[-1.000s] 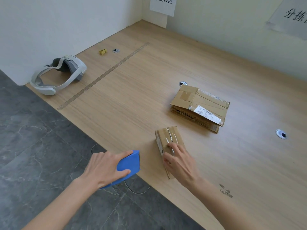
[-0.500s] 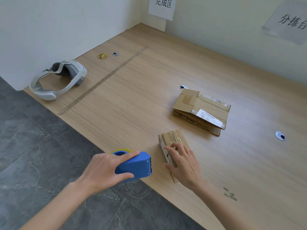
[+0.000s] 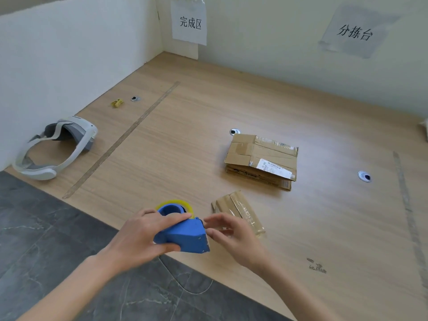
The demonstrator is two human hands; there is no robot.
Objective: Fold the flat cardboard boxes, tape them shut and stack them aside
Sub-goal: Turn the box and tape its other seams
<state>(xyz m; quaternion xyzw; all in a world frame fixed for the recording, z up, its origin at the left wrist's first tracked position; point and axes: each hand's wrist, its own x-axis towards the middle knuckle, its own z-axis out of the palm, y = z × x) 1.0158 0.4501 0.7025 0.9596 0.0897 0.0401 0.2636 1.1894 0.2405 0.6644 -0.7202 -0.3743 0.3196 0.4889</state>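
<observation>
The blue tape dispenser (image 3: 183, 235) is gripped by the left hand (image 3: 141, 242) at the near edge of the tabletop (image 3: 278, 107): the thumb is curled under the body and the fingers are wrapped over its top. A roll of clear tape (image 3: 174, 203) is seated in the dispenser, its yellowish rim showing above the blue hub. The right hand (image 3: 234, 237) is held just beside the cutting end of the dispenser, fingers slightly spread and relaxed; the fingertips appear to touch that end, though contact cannot be confirmed because of blur. Nothing is seen held by this hand.

A small taped box (image 3: 238, 210) is located on the tabletop just beyond the right hand, near the near edge. A stack of flat cardboard boxes (image 3: 261, 159) is placed further in, toward the middle of the tabletop, with a white label on the top sheet.

A white headset (image 3: 58, 149) is positioned at the left edge beside the wall. A small yellow object (image 3: 117, 103) is located near the far left corner. Two paper signs (image 3: 189, 22) are fixed to the back wall.
</observation>
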